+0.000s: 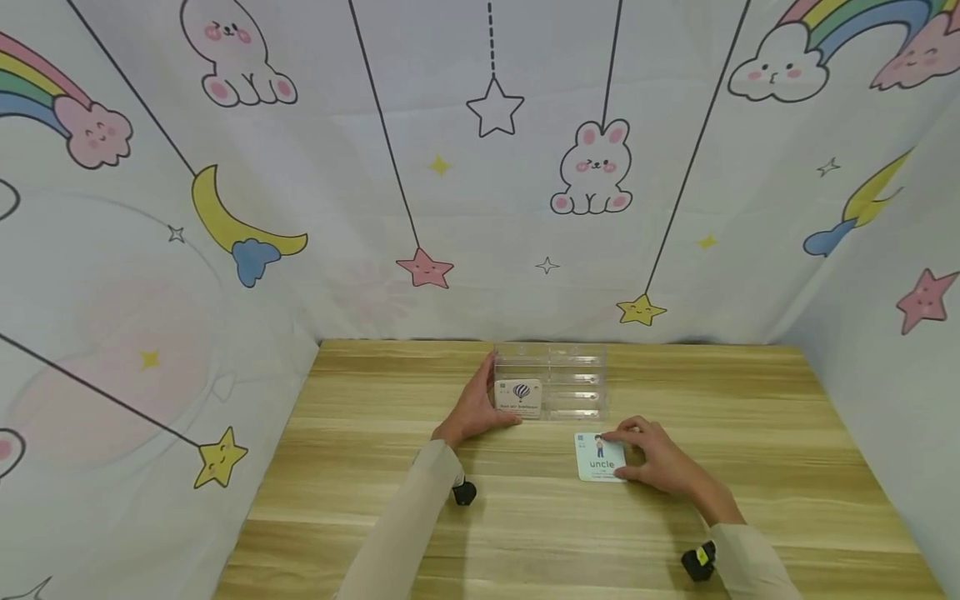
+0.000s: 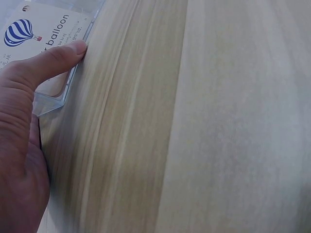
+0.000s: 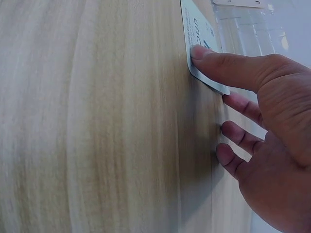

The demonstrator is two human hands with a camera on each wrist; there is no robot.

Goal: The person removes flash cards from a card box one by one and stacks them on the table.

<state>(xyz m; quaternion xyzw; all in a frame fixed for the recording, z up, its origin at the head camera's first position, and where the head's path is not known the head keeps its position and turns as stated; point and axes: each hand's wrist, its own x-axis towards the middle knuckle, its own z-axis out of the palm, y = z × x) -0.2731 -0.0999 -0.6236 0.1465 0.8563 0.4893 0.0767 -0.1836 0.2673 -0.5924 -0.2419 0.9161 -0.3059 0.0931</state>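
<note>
Left hand [image 1: 478, 407]: gripping clear tray [image 1: 577, 379] | right hand [image 1: 662, 458]: pinching "uncle" card [image 1: 599, 457] | step: apparently loading | next: probably aligning card with tray

"hot air balloon" on a white card [image 1: 517, 399] at the left of the clear rack [image 1: 576, 387], "uncle" on a pale blue card [image 1: 601, 457] nearer and to the right, smaller lines on both too fine to read
</note>
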